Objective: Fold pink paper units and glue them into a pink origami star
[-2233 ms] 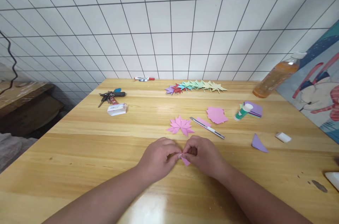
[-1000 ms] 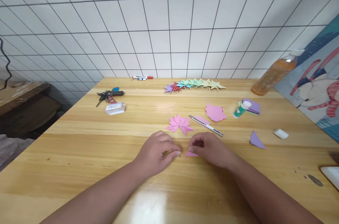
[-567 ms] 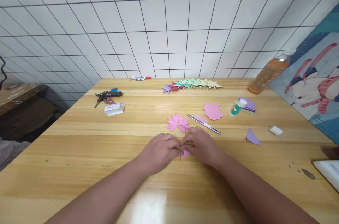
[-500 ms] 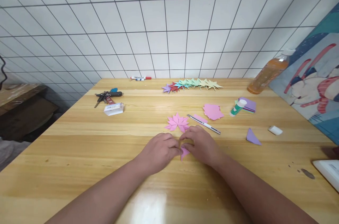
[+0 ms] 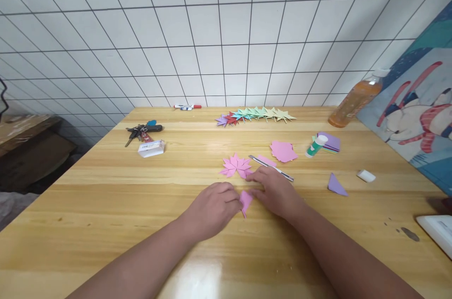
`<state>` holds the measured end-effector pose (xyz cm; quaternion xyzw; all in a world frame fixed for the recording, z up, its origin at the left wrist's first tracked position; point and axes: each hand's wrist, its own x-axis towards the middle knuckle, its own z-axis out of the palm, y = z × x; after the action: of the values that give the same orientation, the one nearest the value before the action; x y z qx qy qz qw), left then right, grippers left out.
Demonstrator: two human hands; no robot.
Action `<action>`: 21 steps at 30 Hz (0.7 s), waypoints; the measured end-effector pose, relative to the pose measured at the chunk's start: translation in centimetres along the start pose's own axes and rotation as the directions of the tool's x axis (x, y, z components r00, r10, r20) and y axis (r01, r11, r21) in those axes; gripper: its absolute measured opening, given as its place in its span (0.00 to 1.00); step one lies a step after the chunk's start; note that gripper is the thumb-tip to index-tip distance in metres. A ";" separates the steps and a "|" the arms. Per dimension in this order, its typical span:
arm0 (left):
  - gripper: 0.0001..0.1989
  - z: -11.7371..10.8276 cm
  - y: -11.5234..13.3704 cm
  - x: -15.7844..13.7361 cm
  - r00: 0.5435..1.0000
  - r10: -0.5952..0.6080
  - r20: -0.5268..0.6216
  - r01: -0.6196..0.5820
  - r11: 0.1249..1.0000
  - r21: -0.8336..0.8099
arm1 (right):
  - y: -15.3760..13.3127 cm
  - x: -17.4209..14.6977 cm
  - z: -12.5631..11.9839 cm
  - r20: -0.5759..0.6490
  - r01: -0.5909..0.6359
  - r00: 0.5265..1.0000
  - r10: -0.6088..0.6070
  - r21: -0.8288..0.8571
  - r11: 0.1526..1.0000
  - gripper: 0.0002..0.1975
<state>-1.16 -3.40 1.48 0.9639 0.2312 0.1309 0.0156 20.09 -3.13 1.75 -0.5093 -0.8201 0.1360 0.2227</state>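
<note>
A small folded piece of pink paper (image 5: pixel 246 200) lies on the wooden table between my hands. My left hand (image 5: pixel 216 207) has its fingers closed on the paper's left edge; the fingertips partly cover it. My right hand (image 5: pixel 277 190) is at the paper's right side, thumb and fingers apart, the thumb close to its upper right corner. Just beyond sits a pink folded-paper leaf (image 5: pixel 236 165) with several points. A slim craft knife (image 5: pixel 271 168) lies behind my right hand, across a pink paper strip (image 5: pixel 266 161).
Pink sheets (image 5: pixel 283 151), a glue stick (image 5: pixel 317 146), stacked coloured paper (image 5: pixel 330 141), a purple folded triangle (image 5: pixel 336 185) and an eraser (image 5: pixel 366 176) lie to the right. Colourful paper leaves (image 5: pixel 261 114), a marker (image 5: pixel 188 107) and a drink bottle (image 5: pixel 356 100) are farther back. Keys (image 5: pixel 144 130) and a small box (image 5: pixel 151 149) lie left.
My right hand has moved a little to the right and its fingers have spread from the pink paper, so more of the paper shows. My left hand stays on it.
</note>
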 end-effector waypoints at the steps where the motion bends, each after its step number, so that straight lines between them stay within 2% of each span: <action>1: 0.10 0.0 0.1 -0.1 1.000 -0.012 0.001 0.012 1.000 0.006 | 0.0 0.1 -0.4 -0.073 -0.003 0.997 0.002 -0.005 1.000 0.08; 2: 0.10 0.0 0.2 -0.1 1.000 -0.026 -0.004 0.026 1.000 0.011 | 0.2 0.1 -1.0 -0.187 -0.020 0.982 0.017 -0.017 1.000 0.07; 3: 0.10 0.1 0.3 -0.2 0.999 -0.033 -0.007 0.033 0.999 0.016 | 0.4 0.0 -1.8 -0.346 -0.071 0.936 0.056 -0.031 0.997 0.06; 4: 0.10 0.1 0.3 -0.3 0.999 -0.041 -0.007 0.041 0.999 0.018 | 0.7 -0.1 -2.6 -0.529 -0.138 0.843 0.094 -0.045 0.989 0.05; 5: 0.10 0.2 0.4 -0.3 0.999 -0.047 -0.011 0.047 0.999 0.021 | 1.2 -0.3 -3.4 -0.720 -0.224 0.681 0.136 -0.027 0.974 0.05; 6: 0.10 0.3 0.4 -0.3 0.998 -0.056 -0.013 0.056 0.998 0.024 | 1.8 -0.6 -4.3 -0.870 -0.296 0.465 0.163 0.021 0.955 0.09; 7: 0.09 0.3 0.4 -0.3 0.998 -0.066 -0.016 0.067 0.997 0.027 | 2.5 -0.8 -5.0 -0.946 -0.338 0.270 0.182 0.084 0.937 0.13; 8: 0.09 0.4 0.4 -0.3 0.997 -0.075 -0.018 0.076 0.997 0.027 | 3.3 -1.0 -5.5 -0.968 -0.363 0.152 0.202 0.136 0.922 0.16; 9: 0.08 0.4 0.4 -0.3 0.996 -0.083 -0.016 0.084 0.996 0.026 | 4.3 -1.2 -5.8 -0.973 -0.377 0.089 0.211 0.163 0.912 0.20; 10: 0.08 0.4 0.4 -0.3 0.996 -0.090 -0.014 0.090 0.996 0.022 | 5.2 -1.3 -5.9 -0.971 -0.395 0.077 0.224 0.177 0.901 0.23; 11: 0.08 0.4 0.4 -0.3 0.995 -0.094 -0.012 0.095 0.995 0.017 | 6.2 -1.3 -5.9 -0.961 -0.417 0.105 0.257 0.192 0.888 0.27; 12: 0.08 0.4 0.4 -0.3 0.995 -0.095 -0.009 0.096 0.995 0.011 | 7.2 -1.2 -5.6 -0.939 -0.441 0.149 0.309 0.216 0.871 0.31; 13: 0.08 0.3 0.5 -0.4 0.995 -0.096 -0.009 0.097 0.995 0.005 | 8.2 -1.1 -5.3 -0.896 -0.473 0.220 0.387 0.249 0.845 0.35; 15: 0.08 0.1 0.6 -0.5 0.995 -0.097 -0.009 0.097 0.995 -0.005 | 9.8 -0.8 -4.6 -0.789 -0.592 0.303 0.535 0.284 0.754 0.40; 17: 0.08 0.0 0.8 -0.7 0.995 -0.095 0.007 0.095 0.995 -0.010 | 10.9 -0.5 -4.4 -0.639 -0.724 0.419 0.645 0.194 0.662 0.31; 18: 0.09 0.0 1.0 -0.9 0.995 -0.100 0.018 0.100 0.995 -0.010 | 11.1 -0.4 -4.4 -0.588 -0.757 0.461 0.665 0.130 0.640 0.26; 19: 0.09 0.0 1.2 -1.0 0.994 -0.108 0.028 0.109 0.994 -0.006 | 11.0 -0.3 -4.6 -0.568 -0.760 0.501 0.653 0.072 0.646 0.22; 21: 0.09 0.1 1.6 -1.1 0.991 -0.127 0.038 0.127 0.992 0.006 | 9.8 -0.3 -5.3 -0.607 -0.696 0.567 0.557 0.010 0.718 0.21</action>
<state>-1.41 -5.35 1.23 0.9496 0.2921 0.1105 0.0266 30.41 0.95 1.85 -0.8060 -0.4871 -0.0484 0.3328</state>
